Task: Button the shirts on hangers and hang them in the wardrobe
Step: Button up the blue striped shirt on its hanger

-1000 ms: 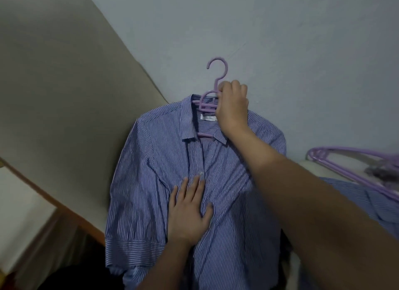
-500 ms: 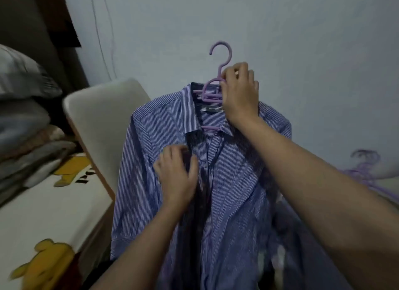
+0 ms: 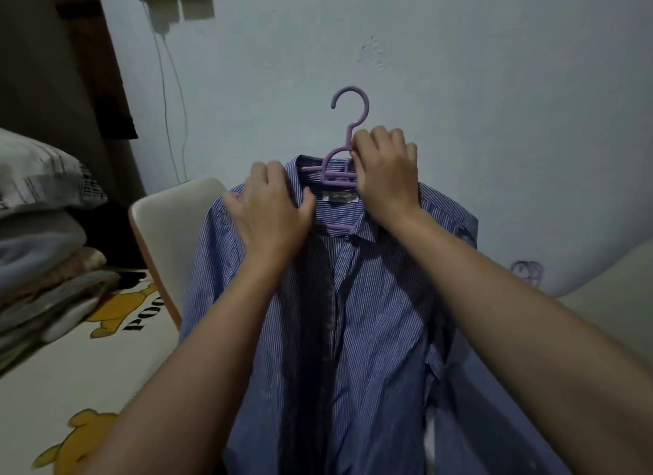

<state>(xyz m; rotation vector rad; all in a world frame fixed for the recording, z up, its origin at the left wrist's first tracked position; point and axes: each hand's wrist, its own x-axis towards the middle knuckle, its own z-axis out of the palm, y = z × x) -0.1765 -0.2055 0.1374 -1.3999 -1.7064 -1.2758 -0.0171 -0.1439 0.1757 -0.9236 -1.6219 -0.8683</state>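
Note:
A blue striped shirt (image 3: 374,319) hangs on a purple plastic hanger (image 3: 348,121), held up in front of the pale wall. My right hand (image 3: 387,172) grips the hanger just below its hook, at the shirt's neck. My left hand (image 3: 270,207) lies on the shirt's left shoulder by the collar, thumb curled against the collar edge. The front placket runs down the middle between my forearms, and its lower part is dark and hard to read.
A white chair back (image 3: 169,227) stands left of the shirt. A bed with a cartoon-bear sheet (image 3: 88,361) and stacked pillows and blankets (image 3: 39,234) fills the left. Cables (image 3: 169,96) hang on the wall. Another purple hanger (image 3: 526,271) shows at the right.
My left hand rose from the shirt's chest to its left shoulder at the collar. The view swung left and up; the right hand kept its grip on the hanger.

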